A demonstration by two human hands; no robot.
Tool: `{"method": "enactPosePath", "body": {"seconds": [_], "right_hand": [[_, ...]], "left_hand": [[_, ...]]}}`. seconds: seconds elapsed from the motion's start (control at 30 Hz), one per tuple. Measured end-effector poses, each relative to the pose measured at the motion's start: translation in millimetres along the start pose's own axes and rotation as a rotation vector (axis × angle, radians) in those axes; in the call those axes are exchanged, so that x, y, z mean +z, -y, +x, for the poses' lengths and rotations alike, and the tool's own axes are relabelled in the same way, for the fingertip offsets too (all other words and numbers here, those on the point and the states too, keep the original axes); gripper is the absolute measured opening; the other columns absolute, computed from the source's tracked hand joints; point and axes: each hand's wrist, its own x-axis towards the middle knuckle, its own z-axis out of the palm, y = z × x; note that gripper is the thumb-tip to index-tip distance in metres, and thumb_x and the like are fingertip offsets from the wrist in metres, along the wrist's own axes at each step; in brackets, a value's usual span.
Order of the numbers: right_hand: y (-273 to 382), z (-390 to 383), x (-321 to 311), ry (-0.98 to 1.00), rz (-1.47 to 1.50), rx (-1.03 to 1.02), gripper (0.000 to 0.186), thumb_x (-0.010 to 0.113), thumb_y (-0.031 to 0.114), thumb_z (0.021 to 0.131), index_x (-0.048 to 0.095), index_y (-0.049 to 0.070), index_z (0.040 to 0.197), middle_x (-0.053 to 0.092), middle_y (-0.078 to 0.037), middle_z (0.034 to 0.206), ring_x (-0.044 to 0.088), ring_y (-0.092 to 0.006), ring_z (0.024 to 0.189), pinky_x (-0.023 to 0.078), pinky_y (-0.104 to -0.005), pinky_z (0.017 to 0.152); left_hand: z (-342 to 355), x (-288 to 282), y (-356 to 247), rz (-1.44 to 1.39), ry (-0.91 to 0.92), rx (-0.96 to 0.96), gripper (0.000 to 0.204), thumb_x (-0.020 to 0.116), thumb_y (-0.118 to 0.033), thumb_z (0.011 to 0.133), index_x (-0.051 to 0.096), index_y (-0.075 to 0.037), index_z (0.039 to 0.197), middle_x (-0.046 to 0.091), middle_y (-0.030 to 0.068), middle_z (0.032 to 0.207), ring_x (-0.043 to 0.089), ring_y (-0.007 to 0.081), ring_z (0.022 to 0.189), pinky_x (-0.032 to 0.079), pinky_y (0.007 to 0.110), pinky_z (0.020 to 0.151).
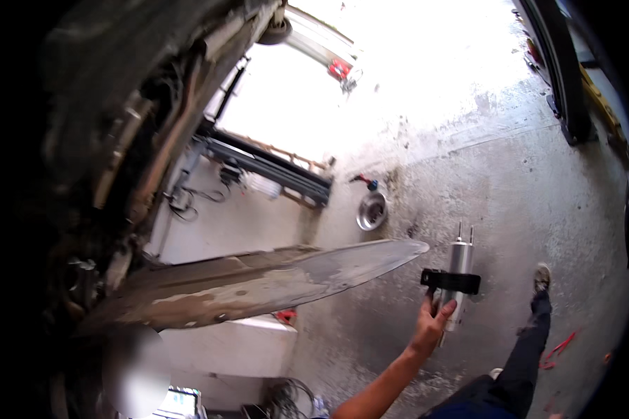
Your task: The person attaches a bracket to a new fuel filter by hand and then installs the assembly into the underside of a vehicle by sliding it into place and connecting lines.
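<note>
While the fingers (446, 307) curl shut around its lower half, the silver cylinder (458, 279) stands nearly upright in the right hand (432, 322), long axis vertical, two thin pipe stubs pointing up. It is a metal canister, probably a filter, with a black bracket (451, 281) clamped across its middle. It sits just right of the tip of the long rusty panel (258, 283), above the stained concrete floor (510, 181). A round metal dish (372, 210) lies beyond the panel's tip. The left hand is out of view.

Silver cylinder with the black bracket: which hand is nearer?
Apparently the right hand: it grips the silver cylinder near its lower end, below the black bracket. Only one hand shows; the left hand is out of view.
</note>
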Motion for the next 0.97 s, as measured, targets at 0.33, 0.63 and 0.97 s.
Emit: {"method": "enactPosePath", "body": {"seconds": [0.33, 0.63, 0.97], "right_hand": [[406.4, 119.9, -19.7, 0.309, -0.312, -0.208, 0.037, 0.058, 0.009, 0.077, 0.059, -0.007, 0.11, 0.063, -0.023, 0.106, 0.061, -0.0344, 0.097, 0.047, -0.041, 0.089], [1019.5, 113.0, 109.0, 0.341, -0.561, -1.016, 0.039, 0.051, 0.007, 0.083, 0.055, -0.005, 0.12, 0.059, -0.008, 0.074, 0.054, -0.0133, 0.061, 0.045, -0.0288, 0.055], [1183.4, -189.3, 500.8, 1.119, -0.805, -1.681, 0.037, 0.061, 0.011, 0.077, 0.06, -0.004, 0.111, 0.066, -0.017, 0.091, 0.064, -0.0262, 0.083, 0.052, -0.0349, 0.069]], "left_hand": [[180.8, -98.5, -47.5, 0.036, -0.808, 0.228, 0.065, 0.07, -0.021, 0.084, 0.036, 0.003, 0.134, 0.055, 0.0007, 0.086, 0.049, 0.0084, 0.074, 0.042, 0.024, 0.064], [175.8, -178.8, 11.4, 0.012, -1.249, -0.042, 0.078, 0.079, -0.028, 0.075, 0.039, 0.014, 0.128, 0.061, 0.0149, 0.106, 0.059, 0.0187, 0.092, 0.05, 0.03, 0.079], [183.0, -194.8, 65.6, 0.163, -1.497, -0.161, 0.075, 0.08, -0.02, 0.071, 0.046, 0.005, 0.133, 0.053, 0.0131, 0.129, 0.052, 0.0205, 0.117, 0.041, 0.034, 0.098]]}}
